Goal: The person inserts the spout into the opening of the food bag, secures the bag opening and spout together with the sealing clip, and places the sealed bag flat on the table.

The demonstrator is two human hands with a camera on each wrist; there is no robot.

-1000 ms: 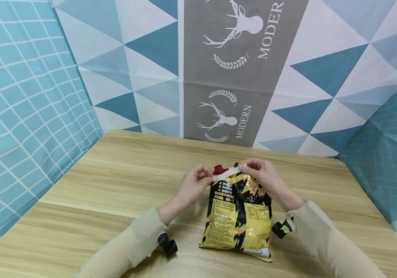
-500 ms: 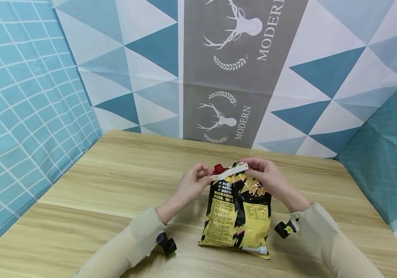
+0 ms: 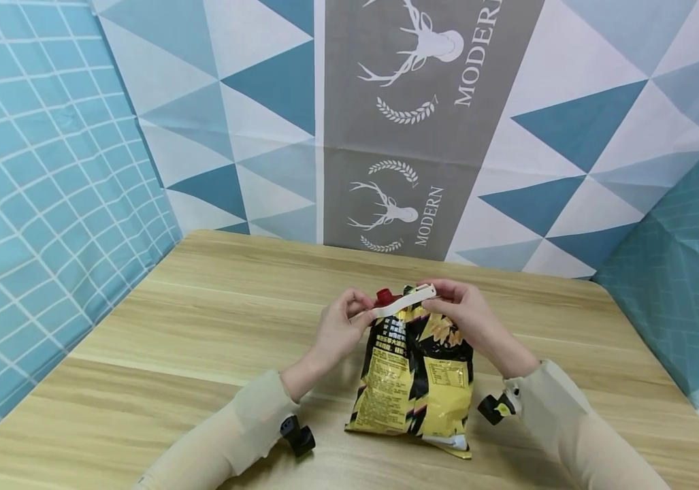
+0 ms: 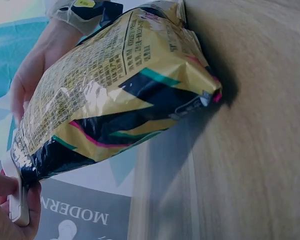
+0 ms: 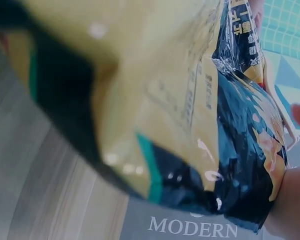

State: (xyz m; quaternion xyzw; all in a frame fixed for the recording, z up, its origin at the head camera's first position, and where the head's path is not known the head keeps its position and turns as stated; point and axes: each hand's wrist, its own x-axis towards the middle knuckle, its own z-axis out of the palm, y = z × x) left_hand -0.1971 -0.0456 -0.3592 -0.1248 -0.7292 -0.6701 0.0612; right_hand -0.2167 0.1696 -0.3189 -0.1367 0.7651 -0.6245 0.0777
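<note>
A black and yellow snack bag [image 3: 413, 388] stands upright in the head view, its printed back towards me. Across its top runs a white bag clip [image 3: 401, 303] with a red spout [image 3: 385, 297] at the left. My left hand [image 3: 339, 323] pinches the clip's left end; the left wrist view shows thumb and fingers on the white end piece [image 4: 20, 207]. At the bag's top right corner my right hand [image 3: 459, 313] holds the bag, thumb in front and fingers behind. The clip's free white end sticks up beside that thumb. Behind the bag, the clip's red side is mostly hidden.
The wooden table [image 3: 202, 327] extends around the bag. A patterned cloth wall [image 3: 263, 136] stands at its back edge, with blue tiled sheets [image 3: 30, 170] at the sides. Black wrist cameras [image 3: 297, 435] are on both sleeves.
My right thumb has dropped from the clip's right end to below it, leaving that end exposed. The bag's lower part has swung slightly left. My left hand keeps its pinch.
</note>
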